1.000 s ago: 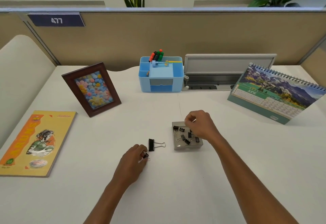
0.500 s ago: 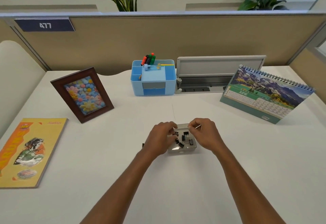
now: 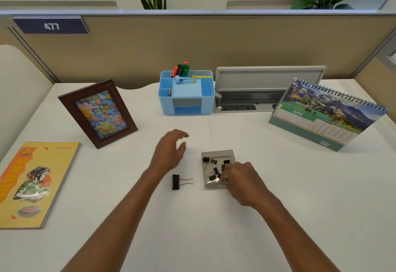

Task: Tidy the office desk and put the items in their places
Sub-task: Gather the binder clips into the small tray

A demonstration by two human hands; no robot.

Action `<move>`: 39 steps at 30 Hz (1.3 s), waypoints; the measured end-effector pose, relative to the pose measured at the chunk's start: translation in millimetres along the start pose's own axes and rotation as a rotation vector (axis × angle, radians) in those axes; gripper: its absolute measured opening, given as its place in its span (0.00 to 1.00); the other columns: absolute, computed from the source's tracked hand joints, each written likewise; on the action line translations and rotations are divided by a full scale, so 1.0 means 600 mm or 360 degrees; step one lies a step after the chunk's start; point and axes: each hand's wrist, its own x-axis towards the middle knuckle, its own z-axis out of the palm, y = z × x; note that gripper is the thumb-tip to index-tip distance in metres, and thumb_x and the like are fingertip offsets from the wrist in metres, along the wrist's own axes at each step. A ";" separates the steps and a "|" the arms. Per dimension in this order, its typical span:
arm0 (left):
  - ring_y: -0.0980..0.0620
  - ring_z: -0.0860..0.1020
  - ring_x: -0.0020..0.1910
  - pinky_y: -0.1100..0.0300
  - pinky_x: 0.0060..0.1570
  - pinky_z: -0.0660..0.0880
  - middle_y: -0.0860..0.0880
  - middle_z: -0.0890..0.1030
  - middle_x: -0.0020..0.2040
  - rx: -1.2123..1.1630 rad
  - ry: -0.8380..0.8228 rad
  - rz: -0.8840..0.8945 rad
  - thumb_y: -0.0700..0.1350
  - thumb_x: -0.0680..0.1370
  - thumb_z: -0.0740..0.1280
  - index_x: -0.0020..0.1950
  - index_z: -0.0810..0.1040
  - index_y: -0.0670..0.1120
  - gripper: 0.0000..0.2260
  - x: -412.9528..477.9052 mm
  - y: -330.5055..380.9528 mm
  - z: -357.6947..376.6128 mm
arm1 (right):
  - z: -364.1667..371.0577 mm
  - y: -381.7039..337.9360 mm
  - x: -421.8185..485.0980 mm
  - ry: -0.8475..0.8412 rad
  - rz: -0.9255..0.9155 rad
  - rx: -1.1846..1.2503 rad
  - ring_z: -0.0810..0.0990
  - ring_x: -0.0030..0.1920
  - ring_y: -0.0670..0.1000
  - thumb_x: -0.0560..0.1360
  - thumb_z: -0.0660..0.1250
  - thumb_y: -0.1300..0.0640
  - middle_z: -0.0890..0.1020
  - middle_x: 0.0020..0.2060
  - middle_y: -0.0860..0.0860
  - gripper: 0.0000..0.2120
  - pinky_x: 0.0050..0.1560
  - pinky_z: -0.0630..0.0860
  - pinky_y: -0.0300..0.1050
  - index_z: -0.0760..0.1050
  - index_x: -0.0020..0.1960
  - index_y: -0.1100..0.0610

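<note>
A small clear plastic box (image 3: pixel 216 154) lies on the white desk with several small black binder clips (image 3: pixel 211 167) inside. One larger black binder clip (image 3: pixel 176 182) lies on the desk just left of the box. My left hand (image 3: pixel 170 150) hovers open above the desk, behind that large clip and apart from it, holding nothing. My right hand (image 3: pixel 240 178) rests at the box's near right corner with curled fingers touching its edge; the fingertips are partly hidden, so I cannot see whether they pinch a clip.
A blue desk organiser (image 3: pixel 186 94) with markers stands at the back, a grey tray (image 3: pixel 267 89) beside it. A June desk calendar (image 3: pixel 327 115) is at right, a framed flower picture (image 3: pixel 98 113) at left, a yellow magazine (image 3: pixel 32 182) at far left.
My left hand carried a small clip to the box, released it, and has pulled away to the left, open. My right hand shifted from the box's far side to its near right corner.
</note>
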 end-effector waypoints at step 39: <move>0.42 0.67 0.71 0.49 0.69 0.65 0.39 0.69 0.71 0.0691 0.0284 0.0288 0.31 0.77 0.64 0.71 0.68 0.38 0.22 0.194 -0.136 -0.046 | 0.164 0.018 -0.004 0.0937 0.0384 0.0629 0.73 0.65 0.48 0.77 0.59 0.48 0.75 0.67 0.51 0.26 0.60 0.74 0.43 0.66 0.73 0.56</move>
